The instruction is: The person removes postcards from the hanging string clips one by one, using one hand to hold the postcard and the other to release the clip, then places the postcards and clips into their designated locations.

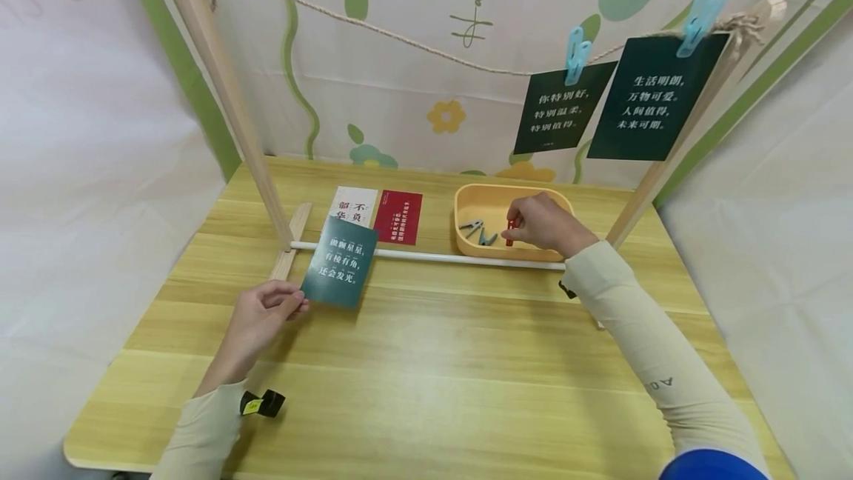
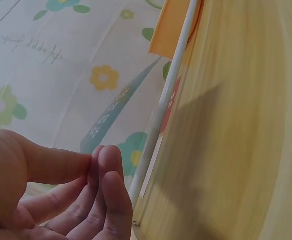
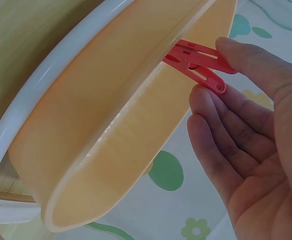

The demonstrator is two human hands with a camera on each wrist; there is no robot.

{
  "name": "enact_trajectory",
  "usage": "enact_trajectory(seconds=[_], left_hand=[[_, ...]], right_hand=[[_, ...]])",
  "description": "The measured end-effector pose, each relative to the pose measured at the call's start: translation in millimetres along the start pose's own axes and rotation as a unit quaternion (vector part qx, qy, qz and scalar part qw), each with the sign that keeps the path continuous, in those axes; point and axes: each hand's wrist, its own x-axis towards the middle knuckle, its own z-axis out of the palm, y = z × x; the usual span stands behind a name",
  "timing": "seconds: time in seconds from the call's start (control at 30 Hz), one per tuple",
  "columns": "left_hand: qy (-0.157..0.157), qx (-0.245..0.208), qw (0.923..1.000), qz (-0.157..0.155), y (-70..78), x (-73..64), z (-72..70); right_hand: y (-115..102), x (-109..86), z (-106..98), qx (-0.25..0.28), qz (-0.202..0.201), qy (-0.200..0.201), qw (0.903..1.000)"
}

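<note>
My left hand [image 1: 266, 315] pinches the lower left corner of a dark green card [image 1: 341, 264] with white writing, between thumb and fingertips. In the left wrist view that card [image 2: 117, 112] shows nearly edge-on. Over the yellow bin [image 1: 466, 250], my right hand [image 1: 543, 222] holds a red clothespin [image 1: 509, 232] by its handle ends. The right wrist view shows the red clothespin [image 3: 198, 65] between thumb and fingers, its far end hidden behind the bin's rim. A grey clothespin [image 1: 472, 227] and a teal clothespin [image 1: 489, 238] lie in the bin.
A twine line [image 1: 400, 40] hangs between two wooden posts. At its right, blue clothespins [image 1: 577, 55] hold two dark green cards [image 1: 563, 111]. A red card [image 1: 398, 217] and a white card [image 1: 353, 202] lie behind the white rod [image 1: 433, 257] joining the posts.
</note>
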Motion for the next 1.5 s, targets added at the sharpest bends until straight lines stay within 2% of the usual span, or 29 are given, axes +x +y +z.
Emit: enact_trajectory(seconds=[0.2, 0.43, 0.7, 0.87, 1.33, 1.5], left_hand=[[-0.007, 0.013, 0.9995, -0.029, -4.4, -0.6, -3.8], [-0.024, 0.01, 0.9993, -0.026, -11.9, -7.4, -12.3], [-0.04, 0.029, 0.9975, -0.049, -20.6, -12.7, -20.2], [-0.039, 0.041, 0.9966, -0.06, -23.1, -14.9, -23.2], [-0.037, 0.046, 0.9962, -0.064, -26.8, -16.5, -26.1], [-0.034, 0.068, 0.9948, -0.068, -27.9, -15.8, -28.1]], right_hand=[[2.6, -0.5, -1.5, 0.002, 0.007, -0.003, 1.0], [2.3, -1.0, 1.2, 0.012, 0.024, -0.01, 0.9996], [-0.3, -1.4, 5.3, 0.012, 0.028, -0.016, 0.9994], [0.7, 1.0, 6.0, 0.01, 0.025, -0.022, 0.9994], [3.1, 3.6, 9.6, 0.006, 0.027, -0.025, 0.9993], [3.2, 6.0, 12.9, 0.004, 0.026, -0.028, 0.9992]])
